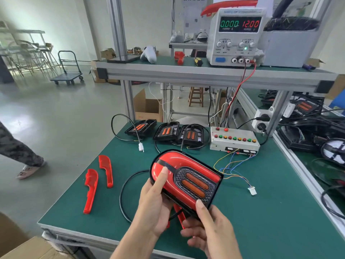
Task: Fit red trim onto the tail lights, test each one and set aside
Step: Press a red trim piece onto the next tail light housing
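I hold a black tail light [194,181] with glossy red trim fitted around its two orange lenses, tilted above the green bench. My left hand [154,204] grips its left side, thumb pressing on the red trim. My right hand [211,228] grips its lower right corner, thumb on the trim's end. Two loose red trim pieces [91,189] [106,170] lie at the left of the mat; another red piece [178,214] shows under the light. Three untrimmed tail lights [141,128] [166,131] [191,136] sit in a row at the back.
A white test box [234,140] with coloured buttons stands back right, its thin wires ending in a white connector [252,190]. A power supply [237,36] on the shelf reads 0.000 and 12.00. More lights and cables [315,131] pile at the right. A person's leg [20,152] is at left.
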A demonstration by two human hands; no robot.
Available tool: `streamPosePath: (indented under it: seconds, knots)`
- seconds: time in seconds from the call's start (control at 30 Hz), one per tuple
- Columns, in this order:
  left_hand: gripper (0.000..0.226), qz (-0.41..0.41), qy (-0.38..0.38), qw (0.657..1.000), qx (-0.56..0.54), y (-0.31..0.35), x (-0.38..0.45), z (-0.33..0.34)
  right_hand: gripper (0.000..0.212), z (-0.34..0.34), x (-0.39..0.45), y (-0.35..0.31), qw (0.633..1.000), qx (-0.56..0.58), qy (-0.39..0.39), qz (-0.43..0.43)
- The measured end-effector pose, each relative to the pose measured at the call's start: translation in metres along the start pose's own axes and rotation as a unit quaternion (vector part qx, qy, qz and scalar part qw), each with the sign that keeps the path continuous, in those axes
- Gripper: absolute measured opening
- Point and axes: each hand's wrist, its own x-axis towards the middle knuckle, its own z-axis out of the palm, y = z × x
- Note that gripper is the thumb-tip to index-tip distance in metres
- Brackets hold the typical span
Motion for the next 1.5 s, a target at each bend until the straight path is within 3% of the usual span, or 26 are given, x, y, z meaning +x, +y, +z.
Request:
streamPosePath:
  seconds: [0.47, 0.73, 1.33, 1.5]
  knots:
    - [0.046, 0.009, -0.029, 1.000, -0.002, 0.001, -0.008, -0.003, 0.014, -0.004, 0.007, 0.013, 0.997, -0.020, 0.027, -0.067]
    - [0.049, -0.045, -0.078, 0.995, -0.030, 0.011, -0.004, -0.009, 0.008, -0.009, 0.010, 0.016, 0.997, 0.010, 0.014, -0.077]
    - [0.051, 0.022, -0.070, 0.997, 0.012, 0.012, -0.010, -0.013, 0.023, -0.012, 0.005, 0.017, 0.995, 0.019, -0.026, -0.092]
    - [0.050, 0.024, -0.070, 0.997, 0.009, 0.012, -0.009, -0.015, 0.040, -0.011, 0.006, 0.018, 0.992, 0.009, -0.018, -0.121]
